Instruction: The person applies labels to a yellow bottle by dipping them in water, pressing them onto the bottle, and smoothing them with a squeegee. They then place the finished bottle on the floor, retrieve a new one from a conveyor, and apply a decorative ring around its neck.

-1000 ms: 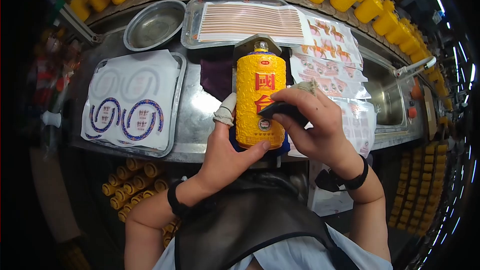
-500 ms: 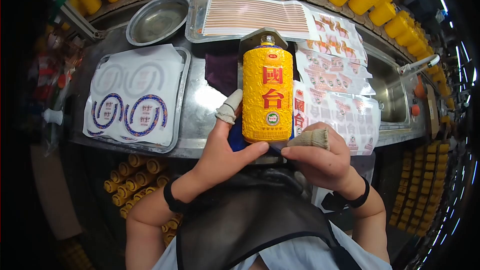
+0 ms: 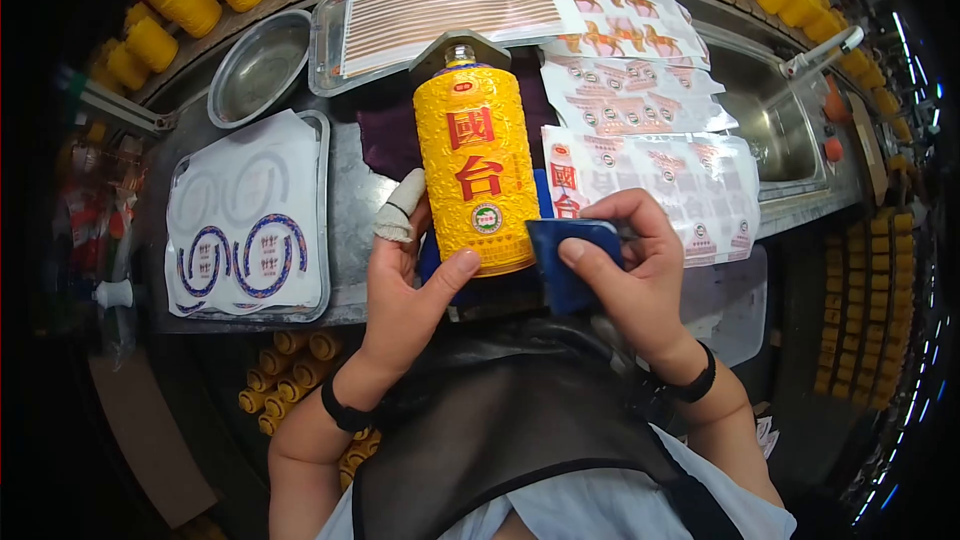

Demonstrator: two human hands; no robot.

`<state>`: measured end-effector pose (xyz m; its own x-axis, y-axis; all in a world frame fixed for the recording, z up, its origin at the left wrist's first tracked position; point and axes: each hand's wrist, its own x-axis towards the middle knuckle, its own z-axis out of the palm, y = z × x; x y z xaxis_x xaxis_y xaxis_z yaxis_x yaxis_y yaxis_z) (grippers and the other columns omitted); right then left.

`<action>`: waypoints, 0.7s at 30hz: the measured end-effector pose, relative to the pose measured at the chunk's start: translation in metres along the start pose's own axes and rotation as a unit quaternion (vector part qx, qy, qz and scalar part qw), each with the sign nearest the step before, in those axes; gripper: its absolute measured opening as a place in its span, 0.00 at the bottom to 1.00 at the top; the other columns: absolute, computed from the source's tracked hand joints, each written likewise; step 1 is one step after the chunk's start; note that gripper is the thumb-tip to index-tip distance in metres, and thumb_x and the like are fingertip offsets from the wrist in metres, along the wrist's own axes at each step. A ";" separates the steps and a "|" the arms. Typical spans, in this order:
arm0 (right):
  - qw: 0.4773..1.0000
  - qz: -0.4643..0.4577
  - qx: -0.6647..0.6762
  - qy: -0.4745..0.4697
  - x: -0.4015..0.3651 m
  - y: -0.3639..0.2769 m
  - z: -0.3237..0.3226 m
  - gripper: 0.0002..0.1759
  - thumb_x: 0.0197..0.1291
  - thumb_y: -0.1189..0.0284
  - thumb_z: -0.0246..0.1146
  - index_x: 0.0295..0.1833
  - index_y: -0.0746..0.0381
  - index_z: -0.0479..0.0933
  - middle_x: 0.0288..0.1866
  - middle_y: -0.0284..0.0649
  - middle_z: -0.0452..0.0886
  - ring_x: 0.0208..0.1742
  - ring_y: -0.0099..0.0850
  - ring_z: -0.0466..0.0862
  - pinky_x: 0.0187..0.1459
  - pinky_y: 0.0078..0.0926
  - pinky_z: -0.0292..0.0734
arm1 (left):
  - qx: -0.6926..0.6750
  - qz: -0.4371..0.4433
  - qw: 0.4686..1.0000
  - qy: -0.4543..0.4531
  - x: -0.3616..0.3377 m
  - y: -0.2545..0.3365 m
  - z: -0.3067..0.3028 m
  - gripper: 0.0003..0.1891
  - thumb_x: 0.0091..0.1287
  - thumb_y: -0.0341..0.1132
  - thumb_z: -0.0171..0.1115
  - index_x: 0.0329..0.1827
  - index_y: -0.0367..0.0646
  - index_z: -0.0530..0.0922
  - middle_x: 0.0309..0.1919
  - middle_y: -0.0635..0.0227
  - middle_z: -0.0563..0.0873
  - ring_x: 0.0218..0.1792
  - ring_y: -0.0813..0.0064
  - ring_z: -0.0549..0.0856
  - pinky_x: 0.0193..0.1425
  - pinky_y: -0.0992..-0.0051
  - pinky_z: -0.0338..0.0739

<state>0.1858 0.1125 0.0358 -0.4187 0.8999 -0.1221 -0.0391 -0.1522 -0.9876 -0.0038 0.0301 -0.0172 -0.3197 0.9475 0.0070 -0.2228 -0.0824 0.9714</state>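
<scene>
A yellow embossed bottle [image 3: 468,175] with red characters, a round green-and-white emblem and a bare glass neck lies face up before me. My left hand [image 3: 410,260] grips its lower left side, thumb on the front near the base and a pale finger cot on one finger. In my right hand [image 3: 640,270] is a flat blue scraper [image 3: 575,260], pinched between thumb and fingers just right of the bottle's lower end. Purple cloth [image 3: 385,135] shows beneath and beside the bottle, with blue material at its lower edge.
Decal sheets [image 3: 655,190] lie to the right, beside a sink [image 3: 775,130]. A tray of ring-patterned decals [image 3: 325,210] is at left, near a metal bowl [image 3: 222,105]. Striped sheets [image 3: 450,15] sit on a tray behind. Yellow bottles [image 3: 190,5] line the conveyor at the back.
The blue scraper now shows plainly in my right hand, which has drawn slightly up beside the bottle. The bottle tilts a little more. My view has shifted, moving the scene leftward.
</scene>
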 end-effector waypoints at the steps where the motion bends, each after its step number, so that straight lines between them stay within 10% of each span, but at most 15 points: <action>1: 1.000 0.000 -0.026 -0.016 0.001 0.003 0.001 0.13 0.61 0.83 0.66 0.49 0.65 0.72 0.41 0.37 0.82 0.39 0.18 0.84 0.41 0.15 0.81 | 0.004 -0.001 1.000 0.000 -0.001 0.000 -0.001 0.40 0.66 0.28 0.69 0.77 0.31 0.56 0.72 0.52 0.69 0.74 0.63 0.68 0.79 0.65 0.57; 9: 0.998 0.028 -0.024 -0.045 0.004 0.014 -0.011 0.14 0.61 0.83 0.64 0.51 0.64 0.72 0.41 0.36 0.82 0.38 0.18 0.83 0.40 0.15 0.81 | 0.172 0.062 0.981 0.057 -0.009 -0.004 -0.001 0.36 0.65 0.36 0.70 0.74 0.33 0.66 0.74 0.47 0.67 0.74 0.56 0.68 0.79 0.61 0.55; 13: 0.991 0.112 0.062 -0.022 0.020 0.023 -0.027 0.09 0.63 0.76 0.66 0.46 0.63 0.75 0.35 0.31 0.80 0.39 0.15 0.80 0.42 0.13 0.76 | 0.454 0.216 0.864 -0.022 -0.013 0.027 -0.001 0.25 0.65 0.49 0.66 0.58 0.40 0.84 0.74 0.40 0.64 0.75 0.41 0.62 0.77 0.44 0.48; 21: 0.974 -0.058 -0.206 -0.077 0.018 0.024 0.007 0.16 0.59 0.67 0.72 0.40 0.61 0.72 0.33 0.29 0.73 0.34 0.16 0.69 0.35 0.17 0.65 | 0.596 0.215 0.772 -0.042 -0.030 0.020 -0.016 0.25 0.68 0.52 0.61 0.63 0.48 0.83 0.77 0.39 0.57 0.77 0.40 0.60 0.76 0.39 0.46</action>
<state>0.1709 0.1223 0.0105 -0.5652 0.8247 -0.0232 0.2604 0.1517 -0.9535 -0.0130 -0.0044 -0.0017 -0.0554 0.9328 0.3561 0.9100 -0.0996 0.4026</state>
